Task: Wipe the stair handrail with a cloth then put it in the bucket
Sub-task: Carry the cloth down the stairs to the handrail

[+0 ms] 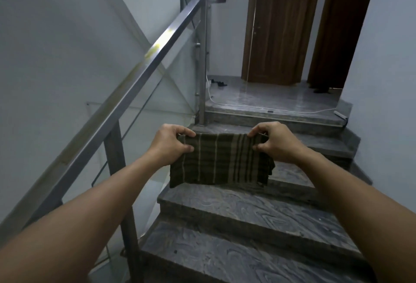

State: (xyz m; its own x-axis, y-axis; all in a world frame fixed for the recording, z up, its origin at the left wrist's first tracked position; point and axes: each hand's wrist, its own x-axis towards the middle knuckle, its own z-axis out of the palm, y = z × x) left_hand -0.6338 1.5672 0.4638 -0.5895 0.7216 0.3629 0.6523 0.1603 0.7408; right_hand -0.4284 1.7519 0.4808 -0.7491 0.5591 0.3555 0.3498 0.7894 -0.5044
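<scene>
A dark green cloth (221, 161) with pale stripes hangs folded in front of me, stretched between both hands. My left hand (172, 144) pinches its upper left corner and my right hand (273, 142) pinches its upper right corner. The steel handrail (139, 75) runs diagonally up on my left, from the lower left to a post at the landing, and neither the cloth nor a hand touches it. No bucket is in view.
Grey marble steps (247, 210) rise ahead to a landing (270, 98) with two brown wooden doors (276, 26). A glass panel (157, 93) fills the space under the rail. A white cable (247, 106) lies across the landing edge. Walls close both sides.
</scene>
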